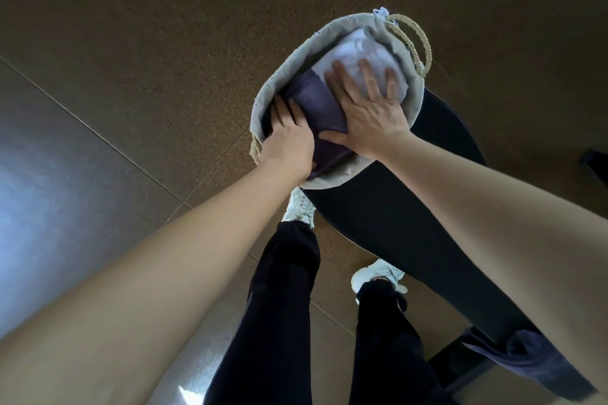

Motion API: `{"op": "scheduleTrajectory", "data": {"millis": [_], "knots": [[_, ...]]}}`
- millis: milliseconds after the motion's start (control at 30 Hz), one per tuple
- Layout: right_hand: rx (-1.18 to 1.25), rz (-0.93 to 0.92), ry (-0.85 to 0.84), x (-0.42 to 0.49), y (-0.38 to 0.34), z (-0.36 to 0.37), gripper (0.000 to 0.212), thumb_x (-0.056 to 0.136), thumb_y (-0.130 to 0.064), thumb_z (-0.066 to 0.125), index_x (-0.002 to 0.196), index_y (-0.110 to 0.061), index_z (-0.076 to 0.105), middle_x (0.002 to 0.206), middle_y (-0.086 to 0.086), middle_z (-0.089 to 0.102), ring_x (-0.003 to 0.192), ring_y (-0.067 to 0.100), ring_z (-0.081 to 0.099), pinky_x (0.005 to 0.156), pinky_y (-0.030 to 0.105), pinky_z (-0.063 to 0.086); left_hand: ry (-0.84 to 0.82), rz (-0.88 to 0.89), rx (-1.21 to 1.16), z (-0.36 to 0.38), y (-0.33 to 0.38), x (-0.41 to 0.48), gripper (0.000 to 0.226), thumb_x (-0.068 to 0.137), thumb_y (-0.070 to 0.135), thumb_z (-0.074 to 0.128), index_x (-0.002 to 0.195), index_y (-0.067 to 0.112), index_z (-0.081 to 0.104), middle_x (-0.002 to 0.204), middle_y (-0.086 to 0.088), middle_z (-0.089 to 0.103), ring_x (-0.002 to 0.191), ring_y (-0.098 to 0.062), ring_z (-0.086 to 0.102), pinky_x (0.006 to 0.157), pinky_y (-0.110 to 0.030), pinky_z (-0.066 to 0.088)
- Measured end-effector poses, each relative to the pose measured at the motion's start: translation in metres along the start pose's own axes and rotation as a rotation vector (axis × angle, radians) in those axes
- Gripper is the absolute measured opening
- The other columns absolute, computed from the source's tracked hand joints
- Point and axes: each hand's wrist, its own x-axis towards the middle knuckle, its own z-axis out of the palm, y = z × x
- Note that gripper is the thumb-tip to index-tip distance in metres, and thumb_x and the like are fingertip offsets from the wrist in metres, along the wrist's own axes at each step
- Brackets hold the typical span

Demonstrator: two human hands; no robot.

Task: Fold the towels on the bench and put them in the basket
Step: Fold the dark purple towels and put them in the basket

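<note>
Head view: basket [285,60] holds white towel [345,47], purple towel [316,99]; left hand [289,141], right hand [368,112] press them, grip wide.

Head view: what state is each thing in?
Basket: on bench, holding two towels.
Purple towel: folded, in basket, under left hand.
White towel: in basket, under right hand.
Blue towel: unfolded, on bench.
Left hand: open, touching purple towel.
Right hand: open, pressing flat.
</note>
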Motion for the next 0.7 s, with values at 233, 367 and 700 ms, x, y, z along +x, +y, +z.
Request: {"op": "scheduleTrajectory", "data": {"millis": [233, 367, 700], "knots": [[0.017, 0.03, -0.024, 0.001, -0.006, 0.004, 0.106, 0.086, -0.085, 0.032, 0.161, -0.026, -0.014, 0.17, -0.004, -0.018, 0.155, 0.038, -0.019, 0.118, 0.066, -0.015, 0.073, 0.02, 0.004, 0.005, 0.001, 0.009, 0.137, 0.074, 0.047, 0.089, 0.156, -0.014, -0.002, 0.163, -0.04, 0.006, 0.155, -0.048, 0.014, 0.122, -0.044, 0.032], [0.087, 0.002, -0.006, -0.01, -0.004, -0.006, 0.114, 0.082, -0.079, 0.053, 0.162, -0.028, -0.011, 0.172, 0.001, -0.011, 0.156, 0.039, -0.011, 0.121, 0.067, -0.005, 0.124, 0.035, -0.125, -0.003, -0.004, 0.001, 0.149, 0.064, 0.041, 0.096, 0.16, -0.003, -0.009, 0.166, -0.028, 0.011, 0.152, -0.041, 0.026, 0.118, -0.045, 0.037], [0.038, -0.012, 0.077, -0.042, -0.004, -0.006, 0.103, 0.086, -0.054, 0.071, 0.16, -0.045, 0.0, 0.171, 0.011, 0.009, 0.153, 0.046, 0.015, 0.124, 0.062, 0.009, 0.144, 0.126, 0.063, -0.004, -0.002, -0.002, 0.157, 0.061, 0.047, 0.096, 0.158, 0.039, -0.026, 0.168, -0.027, 0.0, 0.143, -0.05, 0.034, 0.1, -0.057, 0.05]]}}
